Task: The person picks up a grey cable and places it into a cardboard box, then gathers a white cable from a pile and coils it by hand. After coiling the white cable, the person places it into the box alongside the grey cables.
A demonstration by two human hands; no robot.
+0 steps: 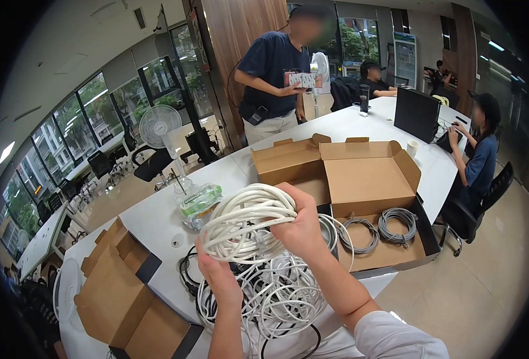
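Note:
A thick coil of white cable [249,218] is held up between my two hands. My right hand [297,221] grips its right side, thumb and fingers wrapped round the loops. On the lower left of the coil, my left hand [219,278] is closed around its edge. Below, a tangled heap of white cables [288,293] lies on the table, and a strand runs off to the right. Some black cable [188,269] shows at the heap's left side.
An open cardboard box [369,173] on the right holds two coils of grey cable [397,226]. Another open box [127,299] stands at left. A plastic bag [200,203] lies behind the coil. Across the table a person [276,78] stands holding a small box; another sits by a monitor [417,110].

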